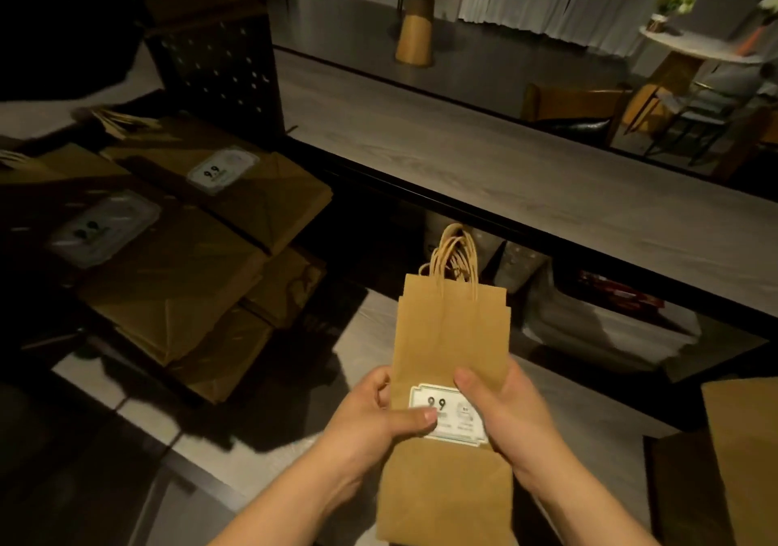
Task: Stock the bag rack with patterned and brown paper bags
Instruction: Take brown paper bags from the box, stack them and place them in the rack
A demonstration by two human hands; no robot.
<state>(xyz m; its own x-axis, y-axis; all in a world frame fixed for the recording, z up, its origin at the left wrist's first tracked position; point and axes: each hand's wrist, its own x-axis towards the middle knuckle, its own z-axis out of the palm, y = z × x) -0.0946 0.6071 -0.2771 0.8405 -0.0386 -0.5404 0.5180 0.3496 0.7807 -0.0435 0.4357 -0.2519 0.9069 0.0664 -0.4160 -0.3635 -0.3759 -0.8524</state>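
1. Both hands grip a small stack of flat brown paper bags [452, 335] at its middle: the left hand [374, 415] on the left edge with its thumb on the label, the right hand [501, 411] on the right edge.
2. The white label [448, 413] reads "99"; the smaller print is unreadable.
3. More flat brown bags [177, 259], with the same labels, lie on the dark rack [219, 61] at left, well apart.
4. A long wooden worktop [547, 183] runs behind the twisted handles [456, 257].

- The left hand [381, 413] is showing bare, with no glove, ring or watch in sight.
- The right hand [503, 415] is showing bare too, its thumbnail trimmed short.
- Both forearms are showing uncovered down to the frame's edge, with no sleeve appearing.
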